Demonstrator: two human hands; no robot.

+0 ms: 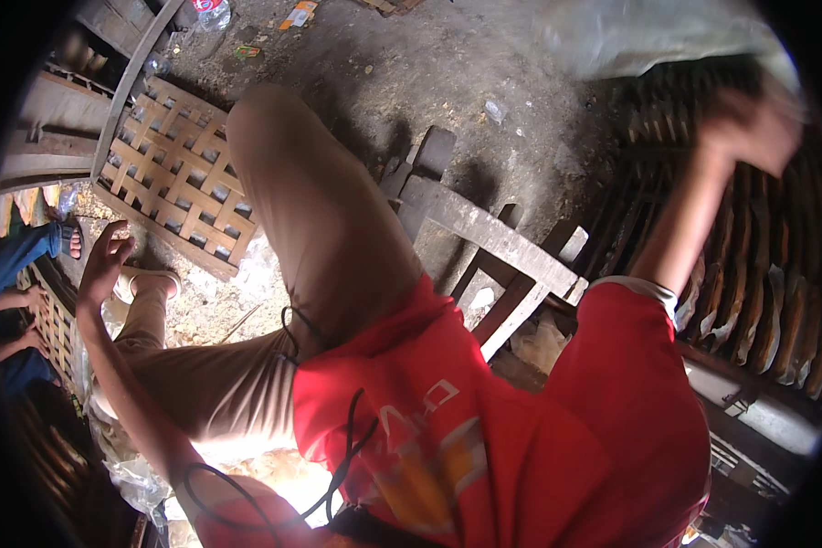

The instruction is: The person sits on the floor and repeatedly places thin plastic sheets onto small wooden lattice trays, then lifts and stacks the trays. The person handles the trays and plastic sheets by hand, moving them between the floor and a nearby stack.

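In the head view, the person is sitting with knees apart, and the two hands are working far from each other. The right hand (758, 128) is hanging at the upper right, strongly blurred, just beside a big translucent plastic sheet (648, 41). Its fingers are seeming bent, but whether this grip is holding the edge of the sheet or only passing near it — I cannot tell. The left hand (107, 265) is showing loosely curved fingers; its grip is standing open and holding nothing that I can see

The sheet, the main thing here, is stretching across the upper right corner, above the floor (411, 64) and the far end of a dark rack (709, 360). In this rack many flat, pale-edged pieces (749, 310) are standing close together in rows, so, as I am judging, much of the filling is already done there. The sheet is not lying settled anywhere, so its handling is looking unfinished; how much is remaining, this view is not showing.

A woven panel (178, 178) is leaning near the left knee, and a low wooden frame (493, 239) is standing between the person and the rack. At the left edge, another person's hands (33, 342) are resting on a second woven panel (61, 340) — well apart from the sheet
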